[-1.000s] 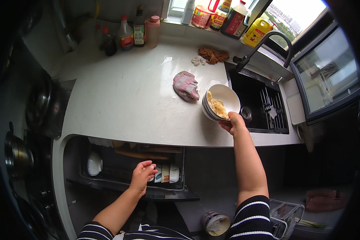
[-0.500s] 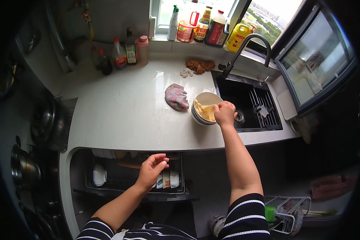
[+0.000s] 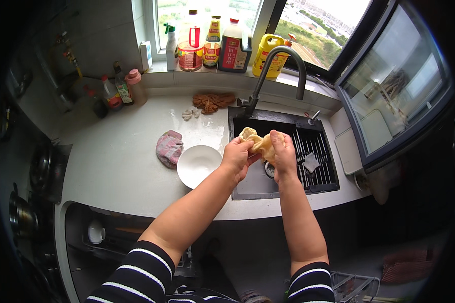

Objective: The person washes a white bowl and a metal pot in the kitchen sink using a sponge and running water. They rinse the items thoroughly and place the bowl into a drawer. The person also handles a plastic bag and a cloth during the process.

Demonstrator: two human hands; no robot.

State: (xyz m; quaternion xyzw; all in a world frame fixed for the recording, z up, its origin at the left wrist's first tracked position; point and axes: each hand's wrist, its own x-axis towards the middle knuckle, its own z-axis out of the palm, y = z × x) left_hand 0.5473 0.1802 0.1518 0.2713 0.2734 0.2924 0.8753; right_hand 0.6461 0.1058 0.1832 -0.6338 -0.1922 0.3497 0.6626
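A pale yellow cloth (image 3: 262, 145) is bunched between my two hands over the black sink (image 3: 250, 188). My left hand (image 3: 237, 157) grips its left part with fingers closed round it. My right hand (image 3: 283, 152) is closed on the right end, thumb uppermost. Just left of the sink, the white bowl (image 3: 199, 165) stands on the counter with nothing visible inside. Beside the bowl lies a crumpled pink and grey cloth (image 3: 170, 148).
A dark curved faucet (image 3: 301, 76) arches over the sink's back edge. Behind lie a brown rag (image 3: 212, 102) and a small whitish cloth (image 3: 190, 113). Bottles line the windowsill, including a yellow jug (image 3: 271, 55). An open window sash (image 3: 399, 86) leans in at the right. Below the counter is an open drawer.
My right hand has lifted the yellow cloth out of the bowl and over the sink. My left hand has come up from above the drawer and taken hold of it. The view has shifted right.
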